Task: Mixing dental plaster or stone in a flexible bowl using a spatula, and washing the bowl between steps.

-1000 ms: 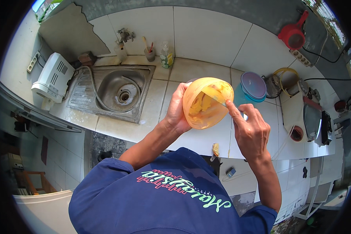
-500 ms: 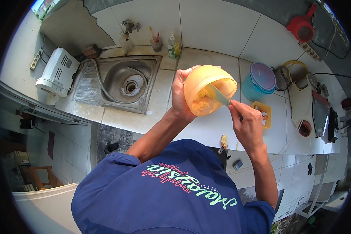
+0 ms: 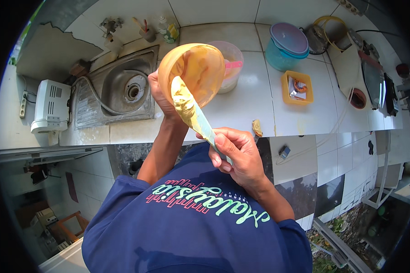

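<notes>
My left hand [image 3: 164, 98] grips an orange translucent plastic bowl [image 3: 216, 75] by its side and base. The bowl is tipped so that its mouth faces me, and yellow paste is smeared over the inner wall. In front of the bowl, my right hand [image 3: 234, 154] has its fingers closed round the handle of a pale green spatula [image 3: 203, 123]. Thick yellow-brown paste [image 3: 183, 101] coats the spatula's upper end, which overlaps the bowl's near rim. Most of my left fingers are hidden behind the bowl.
Behind the bowl stands a clear plastic tub [image 3: 234, 84] with a pink part. A lidded blue bucket [image 3: 278, 54] and a yellow container [image 3: 309, 95] are on the right. The steel sink [image 3: 111, 88] lies left. A small yellowish piece [image 3: 257, 128] sits near the counter edge.
The spatula has come out of the bowl toward me, carrying paste. The bowl has shifted left and its mouth has turned. The clear tub behind it now shows.
</notes>
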